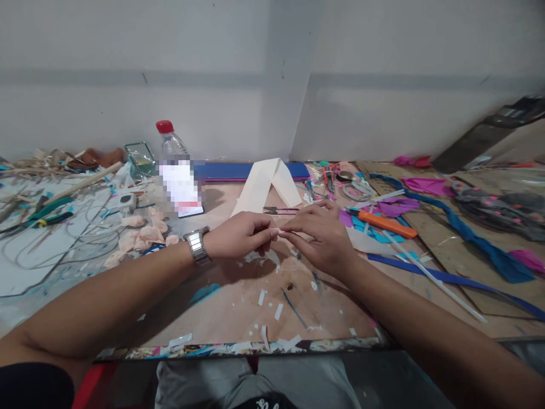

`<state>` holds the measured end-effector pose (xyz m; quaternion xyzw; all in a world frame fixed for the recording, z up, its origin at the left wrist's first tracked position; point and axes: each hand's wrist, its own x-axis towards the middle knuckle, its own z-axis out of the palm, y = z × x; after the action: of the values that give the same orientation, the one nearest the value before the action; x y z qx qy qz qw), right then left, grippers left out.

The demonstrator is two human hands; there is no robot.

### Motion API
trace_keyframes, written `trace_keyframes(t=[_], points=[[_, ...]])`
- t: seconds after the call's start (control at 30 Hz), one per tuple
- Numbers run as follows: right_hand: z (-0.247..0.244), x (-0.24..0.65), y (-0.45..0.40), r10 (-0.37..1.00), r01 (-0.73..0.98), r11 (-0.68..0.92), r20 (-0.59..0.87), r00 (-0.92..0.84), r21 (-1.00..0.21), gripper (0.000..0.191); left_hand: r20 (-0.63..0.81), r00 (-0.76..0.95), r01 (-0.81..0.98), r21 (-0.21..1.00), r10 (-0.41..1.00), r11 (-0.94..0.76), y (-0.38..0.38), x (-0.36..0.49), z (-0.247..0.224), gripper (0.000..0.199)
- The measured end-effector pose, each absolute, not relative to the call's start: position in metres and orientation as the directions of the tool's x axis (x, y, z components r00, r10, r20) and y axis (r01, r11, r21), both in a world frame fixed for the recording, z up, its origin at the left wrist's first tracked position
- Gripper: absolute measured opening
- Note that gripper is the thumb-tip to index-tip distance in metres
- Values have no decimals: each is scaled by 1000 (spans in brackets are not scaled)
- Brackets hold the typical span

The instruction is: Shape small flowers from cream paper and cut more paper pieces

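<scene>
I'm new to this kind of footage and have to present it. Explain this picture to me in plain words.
There is no machine here: you see a person's bare left hand and right hand. The single picture comes from a camera worn on the head, looking forward and down. Both hands meet over the cluttered table and seem to pinch a small pale piece, too small to identify.

Beyond them lies a folded cream strip. On the left, a phone with a lit screen stands before a red-capped bottle. On the right are an orange cutter and a long blue strip.
</scene>
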<state>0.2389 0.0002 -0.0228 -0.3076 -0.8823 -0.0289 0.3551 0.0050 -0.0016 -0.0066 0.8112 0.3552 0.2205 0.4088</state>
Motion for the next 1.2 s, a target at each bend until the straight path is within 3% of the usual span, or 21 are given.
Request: trace_keyframes(t=[0.43,0.7,1.2], points=[[-22,237,-3,476,510,844,673,-566,-168,10,174,608,439,740,775,-510,-5,6,-6,26],[-24,236,-4,518,515,829,644,-563,-217,9,361,602,544,467,712,-697,-10,11,-12,22],[-24,235,-8,563,497,822,523,-640,-278,6,489,692,575,70,530,-815,-13,11,-17,17]])
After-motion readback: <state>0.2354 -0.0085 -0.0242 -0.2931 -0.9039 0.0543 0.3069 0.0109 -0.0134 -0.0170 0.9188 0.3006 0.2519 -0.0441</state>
